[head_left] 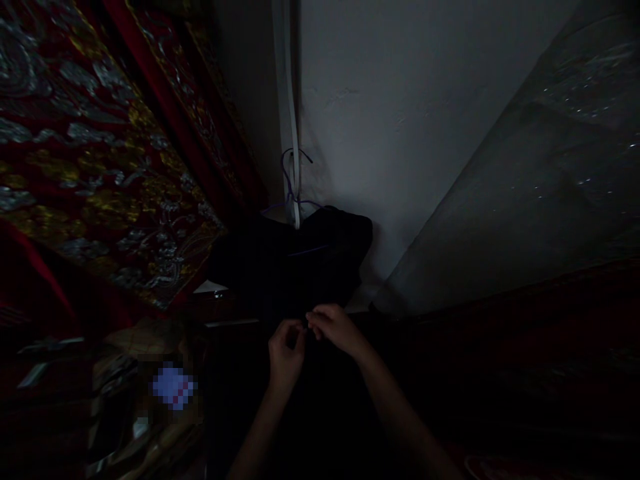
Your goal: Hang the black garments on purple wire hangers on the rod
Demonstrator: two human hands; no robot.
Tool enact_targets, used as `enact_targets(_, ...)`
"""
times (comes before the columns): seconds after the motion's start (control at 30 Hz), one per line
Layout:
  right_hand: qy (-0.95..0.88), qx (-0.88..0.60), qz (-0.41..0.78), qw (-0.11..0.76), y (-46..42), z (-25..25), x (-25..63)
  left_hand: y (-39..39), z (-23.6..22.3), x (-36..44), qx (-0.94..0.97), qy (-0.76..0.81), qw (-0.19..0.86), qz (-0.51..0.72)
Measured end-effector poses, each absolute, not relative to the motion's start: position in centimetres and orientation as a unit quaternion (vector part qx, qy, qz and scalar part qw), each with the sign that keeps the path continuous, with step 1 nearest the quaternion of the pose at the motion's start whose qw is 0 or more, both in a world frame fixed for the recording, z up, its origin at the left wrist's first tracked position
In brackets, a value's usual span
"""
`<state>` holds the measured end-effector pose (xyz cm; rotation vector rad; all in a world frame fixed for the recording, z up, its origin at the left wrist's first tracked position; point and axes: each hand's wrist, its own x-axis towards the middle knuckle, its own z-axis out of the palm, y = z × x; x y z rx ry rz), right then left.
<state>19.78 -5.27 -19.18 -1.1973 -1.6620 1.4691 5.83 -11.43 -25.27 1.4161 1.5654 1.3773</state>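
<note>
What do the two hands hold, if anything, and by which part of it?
It cannot be told: the left hand and right hand have curled fingers close together, but the picture is too dark there.

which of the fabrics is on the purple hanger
The black garment in the middle, directly below the hanger's hook; the red fabric at left carries gold and silver embroidery.

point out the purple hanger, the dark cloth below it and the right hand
Purple hanger (289, 191): head view, on the wire below its hook.
Dark cloth (320, 277): head view, around its middle.
Right hand (339, 327): head view, on the back of the hand.
</note>
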Motion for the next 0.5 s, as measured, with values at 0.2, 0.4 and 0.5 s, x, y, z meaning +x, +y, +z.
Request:
enact_targets(0.2, -0.490, -0.416, 0.609, 0.464, 0.0, -10.8, 17.8, -11.1, -25.1, 6.3, 0.552, 0.601, 0.285, 0.504)
enact_targets(0.4, -0.478, -0.353, 0.568, 0.569, 1.3, -6.0, 17.1, -8.7, -24.1, 4.9, 0.643, 0.560, 0.318, 0.414)
enact_targets(0.5, -0.509, -0.354, 0.551, 0.559, 0.0, -7.0, 17.1, -6.9, -19.3, 3.2, 0.679, 0.516, 0.283, 0.438)
